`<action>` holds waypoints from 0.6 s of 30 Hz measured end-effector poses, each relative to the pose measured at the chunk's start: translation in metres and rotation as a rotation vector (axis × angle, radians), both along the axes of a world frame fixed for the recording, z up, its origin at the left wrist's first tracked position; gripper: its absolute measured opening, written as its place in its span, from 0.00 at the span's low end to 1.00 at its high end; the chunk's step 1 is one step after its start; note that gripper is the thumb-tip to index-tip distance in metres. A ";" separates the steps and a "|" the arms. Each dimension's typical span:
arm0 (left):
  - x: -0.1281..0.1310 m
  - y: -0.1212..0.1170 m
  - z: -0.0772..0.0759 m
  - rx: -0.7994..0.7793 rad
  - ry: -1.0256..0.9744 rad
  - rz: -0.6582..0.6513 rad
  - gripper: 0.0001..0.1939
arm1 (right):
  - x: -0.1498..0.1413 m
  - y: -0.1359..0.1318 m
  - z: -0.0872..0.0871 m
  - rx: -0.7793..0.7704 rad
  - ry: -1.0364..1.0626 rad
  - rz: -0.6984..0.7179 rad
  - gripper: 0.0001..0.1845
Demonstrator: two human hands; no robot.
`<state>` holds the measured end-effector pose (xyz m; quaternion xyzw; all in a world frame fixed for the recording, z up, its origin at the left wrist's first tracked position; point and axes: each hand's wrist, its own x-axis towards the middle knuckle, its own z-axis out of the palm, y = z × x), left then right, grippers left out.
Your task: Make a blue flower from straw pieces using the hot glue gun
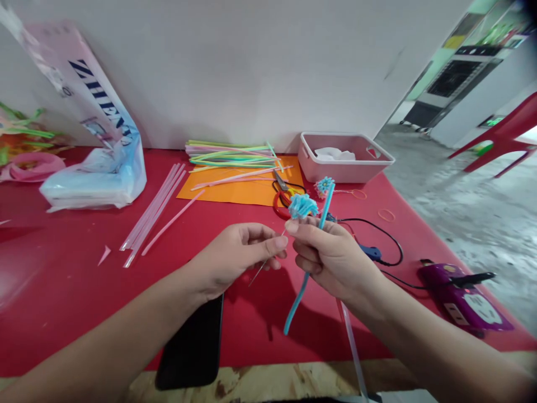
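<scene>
The worktop (84, 291) is covered in red. Directly on it are laid a plastic packet (90, 182), pink strips (153, 215), an orange sheet (235, 193) and a flat black device (193, 344); a pink basket (344, 172) and a purple socket block (453, 296) are set towards the right.

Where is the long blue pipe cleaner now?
In the head view, right of centre, the blue pipe cleaner is held in the right hand, its upper end beside the fluffy blue flower.

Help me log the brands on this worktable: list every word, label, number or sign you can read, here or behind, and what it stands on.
"ZHEN", then a letter distorted at the fold: on the plastic bag.
Smaller marks on the same bag: too small to read.
Green-lit display in the background: too blurred to read.
</scene>
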<state>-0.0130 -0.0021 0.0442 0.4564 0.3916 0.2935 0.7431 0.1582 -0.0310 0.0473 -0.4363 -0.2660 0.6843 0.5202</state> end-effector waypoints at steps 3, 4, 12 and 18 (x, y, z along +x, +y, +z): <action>0.005 0.002 0.000 0.090 0.072 -0.016 0.15 | -0.001 0.000 -0.001 -0.004 -0.032 0.018 0.21; 0.007 0.002 -0.001 0.091 0.043 0.009 0.14 | -0.001 0.001 -0.001 -0.004 -0.033 0.016 0.20; 0.019 0.002 -0.006 0.074 -0.211 0.299 0.08 | 0.001 0.000 0.000 0.034 -0.051 -0.024 0.15; 0.018 0.003 -0.004 0.189 -0.169 0.284 0.06 | 0.006 0.004 0.002 0.075 -0.129 -0.071 0.15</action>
